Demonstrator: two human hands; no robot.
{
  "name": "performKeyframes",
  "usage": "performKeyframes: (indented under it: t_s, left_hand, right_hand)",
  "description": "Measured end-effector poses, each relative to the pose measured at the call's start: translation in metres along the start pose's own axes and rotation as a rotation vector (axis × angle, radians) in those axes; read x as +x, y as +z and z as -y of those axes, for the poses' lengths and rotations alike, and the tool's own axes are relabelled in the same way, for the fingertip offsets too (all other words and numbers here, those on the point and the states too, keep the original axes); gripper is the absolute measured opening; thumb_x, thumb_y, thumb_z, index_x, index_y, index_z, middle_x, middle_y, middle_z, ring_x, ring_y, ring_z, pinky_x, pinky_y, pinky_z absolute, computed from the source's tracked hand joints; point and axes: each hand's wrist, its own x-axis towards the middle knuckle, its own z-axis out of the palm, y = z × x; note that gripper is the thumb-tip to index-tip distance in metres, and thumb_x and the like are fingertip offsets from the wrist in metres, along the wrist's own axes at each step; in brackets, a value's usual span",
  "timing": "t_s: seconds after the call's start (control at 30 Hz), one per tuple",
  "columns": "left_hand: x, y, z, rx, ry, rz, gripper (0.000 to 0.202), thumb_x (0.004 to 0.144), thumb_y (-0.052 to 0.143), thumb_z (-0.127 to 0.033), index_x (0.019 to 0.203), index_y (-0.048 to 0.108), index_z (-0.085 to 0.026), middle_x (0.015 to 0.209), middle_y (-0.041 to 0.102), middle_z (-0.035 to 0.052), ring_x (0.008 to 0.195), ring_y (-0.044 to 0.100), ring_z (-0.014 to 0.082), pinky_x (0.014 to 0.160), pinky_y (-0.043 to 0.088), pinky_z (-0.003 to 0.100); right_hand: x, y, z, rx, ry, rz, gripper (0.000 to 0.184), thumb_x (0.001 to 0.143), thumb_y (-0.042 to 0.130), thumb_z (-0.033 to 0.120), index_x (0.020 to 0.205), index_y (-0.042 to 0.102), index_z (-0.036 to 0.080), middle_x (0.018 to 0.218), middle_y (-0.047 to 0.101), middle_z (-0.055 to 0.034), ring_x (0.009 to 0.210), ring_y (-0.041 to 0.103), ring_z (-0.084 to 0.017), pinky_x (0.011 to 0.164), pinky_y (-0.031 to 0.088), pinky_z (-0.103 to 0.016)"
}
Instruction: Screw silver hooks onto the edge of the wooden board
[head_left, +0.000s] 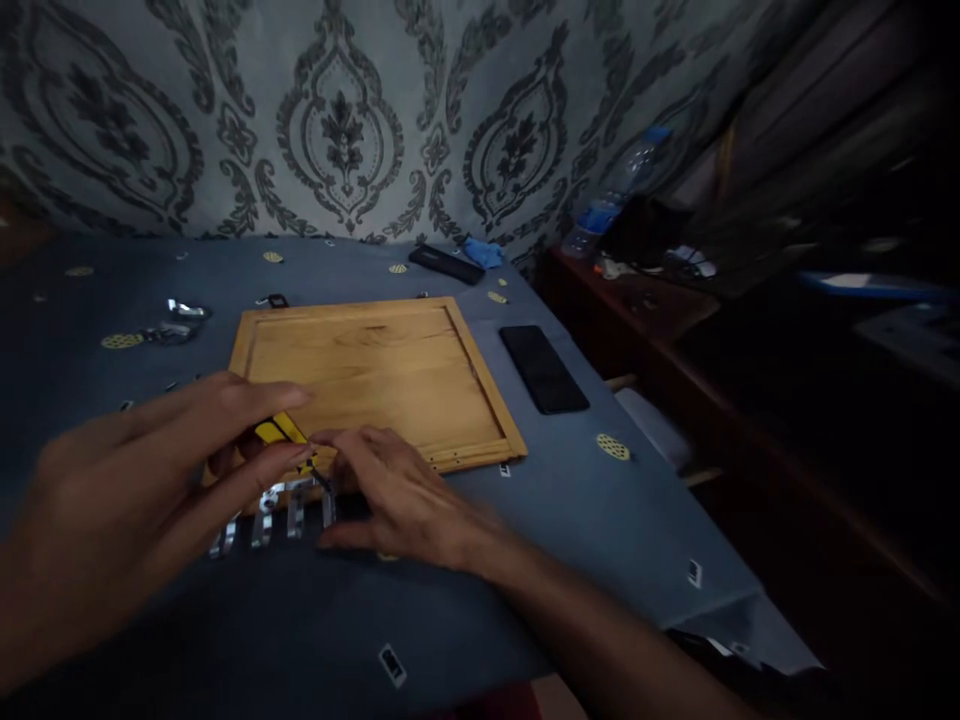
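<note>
My left hand (142,480) pinches a yellow-and-black screwdriver (281,428) between thumb and fingers. Its dark shaft slants down to the right, toward a shiny metal hook rack (296,500) with several prongs. The rack lies along the near edge of a framed wooden board (367,370). My right hand (397,495) is curled around the right end of the rack, its index fingertip close to the shaft and its thumb below. The shaft's tip and the exact contact of the right fingers are hard to see in the dim light.
A black phone (544,368) lies right of the board. Behind it are a black case (446,264) and a crumpled blue item (484,253). Small shiny metal pieces (176,328) lie at the left. A plastic bottle (611,200) stands on a dark red surface (645,310) beyond the table's right edge.
</note>
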Motion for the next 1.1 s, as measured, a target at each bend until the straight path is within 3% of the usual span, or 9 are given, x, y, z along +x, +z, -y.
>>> performKeyframes:
  t_s: [0.1,0.2,0.27,0.5,0.73,0.83,0.97,1.1]
  left_hand:
    - [0.007,-0.001,-0.005,0.066,0.167,0.035,0.034,0.09,0.076,-0.038,0.122,0.072,-0.029,0.099,0.078,-0.006,0.065,0.066,0.0076,0.061,0.054,0.018]
    - [0.017,-0.003,-0.012,0.12,0.235,0.059,0.028,0.097,0.067,-0.038,0.115,0.071,-0.016,0.08,0.072,-0.0042,0.059,0.063,0.0051,0.059,0.052,0.014]
    - [0.023,-0.005,-0.016,0.154,0.26,0.079,0.03,0.098,0.066,-0.037,0.114,0.07,-0.012,0.078,0.07,-0.0035,0.057,0.062,0.0044,0.053,0.048,0.013]
    - [0.022,-0.012,-0.025,0.077,0.062,0.189,0.028,0.095,0.069,-0.028,0.121,0.066,-0.018,0.102,0.073,-0.0003,0.072,0.068,0.0087,0.063,0.054,0.02]
    - [0.027,-0.013,-0.027,0.114,0.042,0.262,0.023,0.096,0.066,-0.03,0.116,0.068,-0.018,0.094,0.072,-0.0012,0.066,0.063,0.0092,0.056,0.051,0.022]
    - [0.026,-0.011,-0.031,0.148,0.034,0.25,0.02,0.095,0.068,-0.033,0.11,0.07,-0.02,0.085,0.068,-0.0034,0.065,0.06,0.0094,0.06,0.05,0.025]
    - [0.02,-0.007,-0.034,0.094,-0.09,0.147,0.029,0.09,0.075,-0.037,0.116,0.069,-0.024,0.096,0.072,-0.0041,0.081,0.068,0.0134,0.065,0.054,0.028]
    - [0.022,-0.009,-0.033,0.026,-0.158,0.131,0.029,0.089,0.077,-0.034,0.116,0.069,-0.028,0.097,0.072,-0.0044,0.087,0.07,0.0162,0.071,0.06,0.033]
  right_hand:
    - [0.001,0.002,-0.002,0.009,-0.017,-0.006,0.084,0.081,0.085,0.04,0.149,0.04,0.02,0.118,0.064,-0.0114,0.115,0.06,-0.028,0.097,0.053,-0.046]
    - [0.002,0.005,-0.008,0.036,-0.039,-0.035,0.082,0.08,0.085,0.037,0.148,0.042,0.021,0.122,0.063,-0.0121,0.116,0.06,-0.028,0.098,0.053,-0.046]
    - [0.002,0.007,-0.01,0.032,-0.048,-0.05,0.082,0.08,0.085,0.034,0.148,0.042,0.019,0.121,0.064,-0.0121,0.118,0.06,-0.028,0.099,0.052,-0.047]
    - [0.003,0.006,-0.008,0.016,-0.061,-0.065,0.079,0.08,0.085,0.03,0.146,0.042,0.018,0.116,0.064,-0.0117,0.109,0.062,-0.028,0.093,0.054,-0.045]
    - [0.002,0.009,-0.012,0.01,-0.113,-0.102,0.076,0.081,0.084,0.032,0.145,0.043,0.02,0.118,0.066,-0.0116,0.111,0.062,-0.029,0.091,0.053,-0.043]
    - [0.002,0.009,-0.013,0.001,-0.114,-0.092,0.075,0.082,0.084,0.032,0.143,0.044,0.018,0.114,0.066,-0.0114,0.109,0.062,-0.029,0.09,0.053,-0.044]
    - [0.002,0.006,-0.009,-0.013,-0.097,-0.082,0.069,0.081,0.084,0.03,0.139,0.048,0.016,0.113,0.065,-0.0114,0.106,0.062,-0.028,0.089,0.054,-0.044]
    - [0.001,0.005,-0.008,-0.018,-0.103,-0.095,0.071,0.081,0.084,0.029,0.14,0.048,0.015,0.116,0.065,-0.0131,0.11,0.062,-0.03,0.09,0.055,-0.045]
